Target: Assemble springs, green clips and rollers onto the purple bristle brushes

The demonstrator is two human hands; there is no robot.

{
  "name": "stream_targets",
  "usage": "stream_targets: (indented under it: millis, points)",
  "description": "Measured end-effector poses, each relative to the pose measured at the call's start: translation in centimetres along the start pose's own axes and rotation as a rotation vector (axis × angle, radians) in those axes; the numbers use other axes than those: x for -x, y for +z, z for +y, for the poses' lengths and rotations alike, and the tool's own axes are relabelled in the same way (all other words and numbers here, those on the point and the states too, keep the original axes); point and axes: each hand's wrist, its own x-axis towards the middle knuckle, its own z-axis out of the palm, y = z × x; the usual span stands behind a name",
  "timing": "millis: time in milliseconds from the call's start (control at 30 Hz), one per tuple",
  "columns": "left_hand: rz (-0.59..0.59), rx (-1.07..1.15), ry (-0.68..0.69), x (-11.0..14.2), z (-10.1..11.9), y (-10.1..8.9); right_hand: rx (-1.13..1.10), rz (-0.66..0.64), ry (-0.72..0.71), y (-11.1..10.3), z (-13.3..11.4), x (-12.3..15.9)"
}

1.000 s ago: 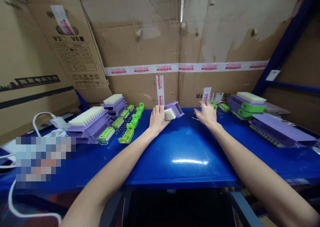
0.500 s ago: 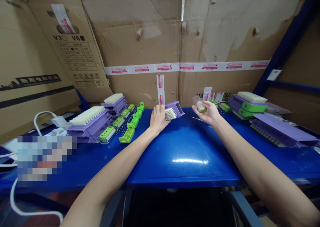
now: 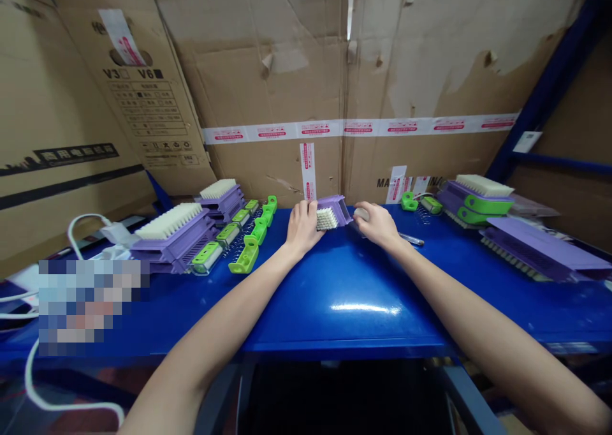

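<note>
My left hand (image 3: 301,226) is closed around a purple brush housing (image 3: 340,210), whose cream bristles (image 3: 327,219) face me. Its hollow end points right. Close to that end, my right hand (image 3: 378,224) grips a small clear and whitish plastic piece (image 3: 361,213), mostly covered by the fingers. Whether the piece touches the housing I cannot tell. A slim pen-like rod (image 3: 412,239) lies on the table by my right wrist.
On the left stand purple brushes (image 3: 174,238), with green-and-clear parts (image 3: 206,256), springs and green brackets (image 3: 243,256) in rows. A purple-green brush (image 3: 485,208), a purple housing (image 3: 545,247) and a green bracket (image 3: 409,201) lie right. Cardboard (image 3: 268,90) backs the blue table (image 3: 363,282).
My right hand has moved left with the clear plastic piece, turning palm down beside the housing's hollow end. My left hand and the brush housing stay almost where they were.
</note>
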Motion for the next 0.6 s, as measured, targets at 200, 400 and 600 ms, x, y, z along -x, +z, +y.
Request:
stream_targets:
  millis: [200,400,600]
  points:
    - [-0.007,-0.067,0.099,0.0,-0.3,0.0,-0.055,0.202,0.003,-0.6,0.5,-0.4]
    - [0.005,-0.089,0.118,0.0,-0.2,-0.1,-0.605,0.286,0.029,-0.3,-0.1,-0.5]
    - [0.019,-0.108,0.104,0.0,-0.2,-0.2,-0.823,0.137,0.015,0.8,-1.0,-0.2]
